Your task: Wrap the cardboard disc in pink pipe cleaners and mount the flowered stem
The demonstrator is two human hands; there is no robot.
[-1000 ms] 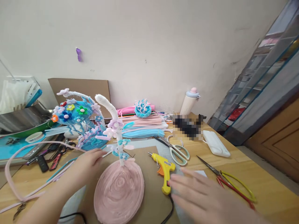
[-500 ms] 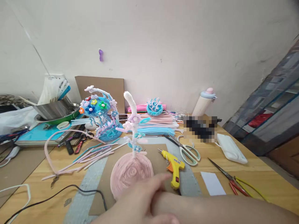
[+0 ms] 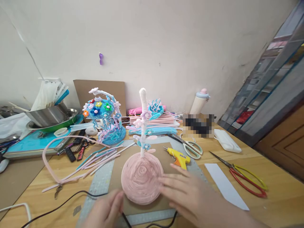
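A round pink base (image 3: 142, 180) coiled from fuzzy pipe cleaners sits in front of me. From its back edge rises an upright white fuzzy stem (image 3: 143, 101), dressed with lilac and blue flowers (image 3: 146, 146) and small leaves. At the base's lower left edge, my left hand (image 3: 104, 209) is closed with its fingers curled; what they hold, if anything, is hidden. Fingers spread, my right hand (image 3: 187, 193) lies against the base's right side, its fingertips at the rim. Just beyond that hand is a yellow glue gun (image 3: 179, 156), partly covered by the fingers.
Scissors (image 3: 190, 147), red-and-yellow-handled shears (image 3: 247, 180) and a white card strip (image 3: 225, 186) lie to the right. A finished blue flowered piece (image 3: 111, 129) stands back left. Loose pipe cleaners (image 3: 102, 160) and a black cable (image 3: 64, 202) lie leftward. Pipe cleaner bundles (image 3: 154, 129) are behind.
My hands, overlapping in front of the base before, are now apart on its two sides. The stem's tip leaned left and now looks nearly straight. The view has shifted a little.
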